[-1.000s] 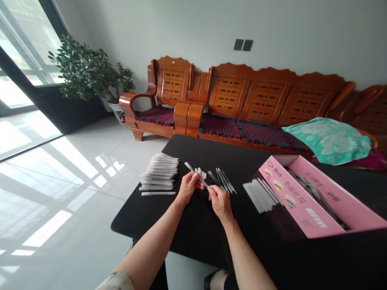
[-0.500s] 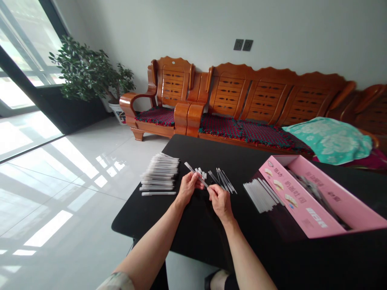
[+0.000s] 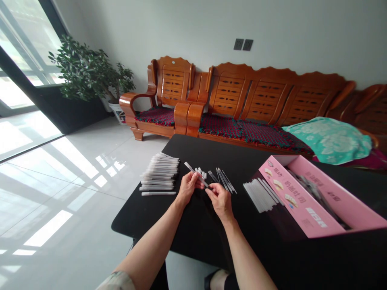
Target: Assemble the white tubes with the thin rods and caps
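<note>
White plastic rod [image 3: 190,167] gripped in left hand [image 3: 189,187].
Fingers curl closed around it; rod tip reaches half-closed right hand [image 3: 220,201], contact unclear.

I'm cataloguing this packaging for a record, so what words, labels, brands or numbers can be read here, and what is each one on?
The pink cardboard box has dark Chinese print on its near panel and inner wall, but it is too small and blurred to quote; nothing else shows readable text.
</note>
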Tool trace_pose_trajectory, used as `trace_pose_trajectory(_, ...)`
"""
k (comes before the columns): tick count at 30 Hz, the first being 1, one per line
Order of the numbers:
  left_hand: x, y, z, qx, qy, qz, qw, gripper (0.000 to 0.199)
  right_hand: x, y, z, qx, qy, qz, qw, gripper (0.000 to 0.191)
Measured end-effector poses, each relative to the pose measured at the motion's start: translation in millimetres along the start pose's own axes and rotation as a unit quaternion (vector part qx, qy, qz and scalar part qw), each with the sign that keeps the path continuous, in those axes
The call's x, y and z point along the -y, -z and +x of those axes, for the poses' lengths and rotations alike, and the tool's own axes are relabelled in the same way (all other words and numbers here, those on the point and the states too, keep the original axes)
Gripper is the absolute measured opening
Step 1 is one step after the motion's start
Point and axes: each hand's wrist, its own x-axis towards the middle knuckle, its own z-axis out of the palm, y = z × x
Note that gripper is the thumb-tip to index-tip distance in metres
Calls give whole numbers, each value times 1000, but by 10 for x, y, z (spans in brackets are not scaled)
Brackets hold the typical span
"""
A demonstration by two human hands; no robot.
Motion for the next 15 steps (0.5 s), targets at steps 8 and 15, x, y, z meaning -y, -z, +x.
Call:
trace_pose_trajectory(8,5,5,5,-2,-1,-3,1000,47,-14,-9,7,0,-8,-4,1000,26)
trace_pose_trajectory(15,-20,-13,-3,0,-1,-5,1000,46,-25,-10,0,23,8,-10,1000,28)
